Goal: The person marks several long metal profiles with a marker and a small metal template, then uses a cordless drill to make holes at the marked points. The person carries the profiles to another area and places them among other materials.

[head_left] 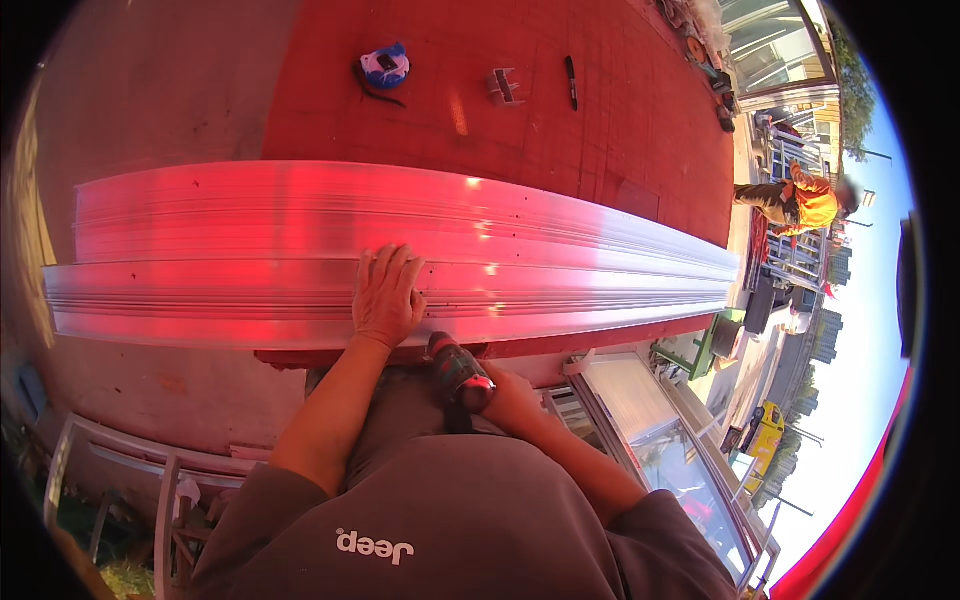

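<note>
Long silver metal profiles, grooved along their length and dotted with small dark holes, lie side by side across the work table. My left hand rests on the nearer profile with its fingers stretched out flat. Close to my body, my right hand is wrapped round a cordless drill, dark with a red part. The drill's front end points at the near edge of the profiles, right of my left hand. Whether its tip touches the metal, I cannot tell.
On the red table top beyond the profiles are a blue and white tape measure, a small metal bracket and a black marker. A person in orange stands far right. Framed glass panels lean at the lower right.
</note>
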A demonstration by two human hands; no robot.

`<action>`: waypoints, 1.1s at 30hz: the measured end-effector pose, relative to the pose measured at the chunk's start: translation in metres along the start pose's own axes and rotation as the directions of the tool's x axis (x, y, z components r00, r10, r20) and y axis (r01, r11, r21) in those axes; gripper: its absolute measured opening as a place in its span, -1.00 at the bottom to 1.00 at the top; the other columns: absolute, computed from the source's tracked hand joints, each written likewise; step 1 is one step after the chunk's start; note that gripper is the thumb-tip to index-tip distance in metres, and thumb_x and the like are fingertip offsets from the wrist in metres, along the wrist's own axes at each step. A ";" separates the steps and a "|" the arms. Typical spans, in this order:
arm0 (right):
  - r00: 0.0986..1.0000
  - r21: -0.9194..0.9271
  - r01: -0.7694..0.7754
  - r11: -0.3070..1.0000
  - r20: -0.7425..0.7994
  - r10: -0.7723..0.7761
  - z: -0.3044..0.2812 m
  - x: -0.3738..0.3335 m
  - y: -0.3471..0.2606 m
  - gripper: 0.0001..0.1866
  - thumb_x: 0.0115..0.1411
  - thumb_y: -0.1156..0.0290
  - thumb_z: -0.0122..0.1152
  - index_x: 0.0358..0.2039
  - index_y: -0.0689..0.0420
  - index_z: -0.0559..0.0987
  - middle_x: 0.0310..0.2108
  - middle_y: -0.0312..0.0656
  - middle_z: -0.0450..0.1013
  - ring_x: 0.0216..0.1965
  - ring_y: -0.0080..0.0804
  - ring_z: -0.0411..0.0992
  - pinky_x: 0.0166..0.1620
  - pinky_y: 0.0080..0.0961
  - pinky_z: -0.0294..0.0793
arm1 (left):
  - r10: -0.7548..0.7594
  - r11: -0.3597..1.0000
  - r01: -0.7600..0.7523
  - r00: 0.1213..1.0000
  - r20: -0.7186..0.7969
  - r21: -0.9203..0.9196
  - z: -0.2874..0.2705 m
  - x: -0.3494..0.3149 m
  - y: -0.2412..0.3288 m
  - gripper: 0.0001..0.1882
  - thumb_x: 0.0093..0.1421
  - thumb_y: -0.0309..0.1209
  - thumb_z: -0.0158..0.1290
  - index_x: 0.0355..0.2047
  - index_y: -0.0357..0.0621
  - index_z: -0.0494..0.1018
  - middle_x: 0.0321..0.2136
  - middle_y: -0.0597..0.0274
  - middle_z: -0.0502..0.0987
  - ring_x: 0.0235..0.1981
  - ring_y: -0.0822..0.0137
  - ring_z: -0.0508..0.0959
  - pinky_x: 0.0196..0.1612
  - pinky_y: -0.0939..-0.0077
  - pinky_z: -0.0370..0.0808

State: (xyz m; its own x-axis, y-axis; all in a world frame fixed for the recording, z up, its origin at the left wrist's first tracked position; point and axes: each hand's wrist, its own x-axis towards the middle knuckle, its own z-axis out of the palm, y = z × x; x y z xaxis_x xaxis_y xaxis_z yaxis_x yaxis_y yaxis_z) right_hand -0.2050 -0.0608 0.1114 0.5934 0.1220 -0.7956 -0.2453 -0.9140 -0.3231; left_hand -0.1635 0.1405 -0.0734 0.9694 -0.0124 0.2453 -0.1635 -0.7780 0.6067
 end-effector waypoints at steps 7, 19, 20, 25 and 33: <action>0.998 0.204 0.038 0.978 -0.065 -0.025 -0.013 -0.027 0.032 -0.44 0.12 0.17 0.49 0.10 0.10 0.59 -0.09 0.08 0.65 0.03 0.08 0.61 0.07 -0.12 0.57 | -0.014 1.000 0.013 0.997 0.078 0.023 -0.005 0.003 0.007 -0.39 0.04 -0.38 0.18 0.18 -0.03 0.47 0.23 0.14 0.45 0.37 0.04 0.33 0.48 -0.16 0.09; 0.855 -0.038 0.437 0.899 -0.294 -0.428 -0.144 0.065 0.000 -0.05 -0.08 0.36 0.55 0.38 0.03 0.35 0.09 0.07 0.54 0.11 0.15 0.53 0.11 -0.04 0.54 | -0.040 0.996 0.037 0.999 0.031 0.080 -0.003 0.007 0.009 -0.43 0.03 -0.37 0.19 0.13 -0.03 0.51 0.20 0.17 0.49 0.34 0.09 0.38 0.47 -0.16 0.13; 0.838 -0.134 0.457 0.879 -0.266 -0.476 -0.156 0.087 -0.006 -0.03 -0.07 0.38 0.55 0.39 0.05 0.33 0.10 0.07 0.53 0.11 0.16 0.52 0.11 -0.04 0.55 | -0.040 0.996 0.037 0.999 0.026 0.078 -0.002 0.006 0.010 -0.43 0.03 -0.37 0.19 0.12 -0.02 0.51 0.21 0.17 0.50 0.34 0.09 0.39 0.47 -0.16 0.13; 0.697 -0.458 0.548 0.700 -0.213 -0.685 -0.194 0.215 -0.042 -0.05 -0.06 0.50 0.48 0.40 0.04 0.30 0.10 0.02 0.49 0.14 0.10 0.48 0.20 -0.07 0.44 | -0.063 0.992 0.061 0.998 0.014 0.113 -0.001 0.002 0.008 -0.43 0.01 -0.34 0.18 0.12 -0.01 0.51 0.22 0.20 0.50 0.32 0.11 0.42 0.46 -0.15 0.17; 0.282 -0.470 0.626 0.623 -0.608 -0.742 -0.208 0.281 -0.034 -0.45 0.08 0.59 0.32 0.14 0.11 0.57 -0.03 -0.09 0.54 0.05 0.00 0.49 0.14 -0.10 0.42 | -0.108 0.984 0.096 0.991 0.075 0.147 0.000 -0.004 0.009 -0.38 0.01 -0.31 0.17 0.16 -0.01 0.47 0.24 0.22 0.48 0.36 0.13 0.38 0.49 -0.14 0.13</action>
State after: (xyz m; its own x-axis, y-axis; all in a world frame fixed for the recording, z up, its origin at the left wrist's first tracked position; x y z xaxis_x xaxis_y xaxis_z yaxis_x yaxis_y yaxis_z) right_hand 0.1293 -0.0757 0.0056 0.8154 0.4778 0.3270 0.5790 -0.6745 -0.4581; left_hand -0.1684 0.1338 -0.0690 0.9924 0.0247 0.1208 -0.0406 -0.8596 0.5093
